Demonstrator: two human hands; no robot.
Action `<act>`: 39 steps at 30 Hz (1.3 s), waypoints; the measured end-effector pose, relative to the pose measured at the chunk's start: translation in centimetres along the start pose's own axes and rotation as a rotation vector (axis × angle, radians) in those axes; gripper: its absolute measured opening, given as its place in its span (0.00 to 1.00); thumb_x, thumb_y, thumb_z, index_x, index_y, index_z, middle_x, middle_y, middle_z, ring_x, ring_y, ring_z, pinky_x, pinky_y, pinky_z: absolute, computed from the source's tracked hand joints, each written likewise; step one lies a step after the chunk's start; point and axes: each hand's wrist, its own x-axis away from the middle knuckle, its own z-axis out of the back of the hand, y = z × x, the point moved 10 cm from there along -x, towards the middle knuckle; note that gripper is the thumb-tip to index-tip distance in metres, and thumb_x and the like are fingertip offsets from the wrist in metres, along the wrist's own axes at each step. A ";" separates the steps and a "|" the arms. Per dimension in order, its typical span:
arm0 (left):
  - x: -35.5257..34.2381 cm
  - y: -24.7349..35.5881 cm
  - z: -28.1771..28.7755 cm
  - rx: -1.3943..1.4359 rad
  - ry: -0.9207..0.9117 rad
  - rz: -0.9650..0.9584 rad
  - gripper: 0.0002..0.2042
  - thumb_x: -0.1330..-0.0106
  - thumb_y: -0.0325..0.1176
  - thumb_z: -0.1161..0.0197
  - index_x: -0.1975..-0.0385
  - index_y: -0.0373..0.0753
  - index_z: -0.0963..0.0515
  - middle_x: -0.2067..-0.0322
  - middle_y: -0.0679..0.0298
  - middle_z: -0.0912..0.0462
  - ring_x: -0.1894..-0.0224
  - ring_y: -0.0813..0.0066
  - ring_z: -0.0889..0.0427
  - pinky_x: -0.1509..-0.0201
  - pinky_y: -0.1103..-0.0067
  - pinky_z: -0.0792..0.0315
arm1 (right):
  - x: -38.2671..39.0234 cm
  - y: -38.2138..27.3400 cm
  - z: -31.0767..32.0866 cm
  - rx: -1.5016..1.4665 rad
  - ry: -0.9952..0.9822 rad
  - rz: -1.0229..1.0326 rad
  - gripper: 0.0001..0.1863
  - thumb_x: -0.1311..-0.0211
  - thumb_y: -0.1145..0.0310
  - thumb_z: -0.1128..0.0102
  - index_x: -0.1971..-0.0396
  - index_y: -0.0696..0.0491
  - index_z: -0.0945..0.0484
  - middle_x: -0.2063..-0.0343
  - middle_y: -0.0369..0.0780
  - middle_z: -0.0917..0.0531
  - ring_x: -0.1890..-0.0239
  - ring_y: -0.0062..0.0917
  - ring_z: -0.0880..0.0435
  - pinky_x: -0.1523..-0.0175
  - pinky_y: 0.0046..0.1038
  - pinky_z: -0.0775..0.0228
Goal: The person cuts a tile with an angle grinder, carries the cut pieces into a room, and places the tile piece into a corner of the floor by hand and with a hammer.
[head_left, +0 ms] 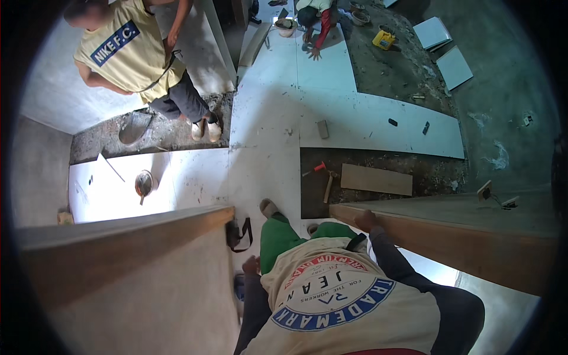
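My left hand [251,264] hangs low beside my hip, near the end of the left wall; its fingers are too small and dark to make out. My right hand [365,220] rests against the wooden frame [408,231] on my right, and how its fingers lie does not show. Just beyond it are a hammer [329,187] with a wooden handle, a red-handled tool [315,169] and a brown rectangular board [376,180] in an untiled patch. I stand in the opening on large white tiles [263,168].
A person [130,53] in a yellow shirt stands at far left by a shovel-like pan [135,128]. Another person [316,23] crouches far ahead, a hand on the tiles. A bucket [144,183] stands left, a yellow jerrycan [383,39] far right. Loose tiles [454,68] lie beyond.
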 end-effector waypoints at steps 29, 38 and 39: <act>-8.3 12.0 9.7 -0.147 0.294 0.009 0.05 0.36 0.28 0.49 0.70 0.41 0.26 0.74 0.59 0.26 0.70 0.62 0.23 0.69 0.71 0.26 | -36.9 -20.7 13.2 0.304 -0.134 0.543 0.14 0.36 0.60 0.40 0.73 0.54 0.16 0.75 0.45 0.16 0.80 0.34 0.19 0.76 0.40 0.29; -11.6 22.0 7.2 0.228 0.668 0.098 0.13 0.31 0.38 0.41 0.58 0.34 0.16 0.65 0.56 0.11 0.63 0.69 0.13 0.56 0.71 0.21 | -57.4 -31.0 33.3 -0.756 -0.364 0.071 0.08 0.36 0.67 0.43 0.73 0.55 0.23 0.83 0.38 0.24 0.85 0.25 0.24 0.84 0.30 0.36; -12.6 22.8 6.8 0.266 0.660 0.108 0.16 0.30 0.41 0.40 0.56 0.33 0.16 0.65 0.56 0.10 0.62 0.68 0.13 0.54 0.72 0.21 | -59.2 -32.3 34.5 -0.821 -0.383 0.042 0.10 0.37 0.66 0.43 0.73 0.57 0.22 0.81 0.40 0.21 0.84 0.25 0.23 0.83 0.28 0.34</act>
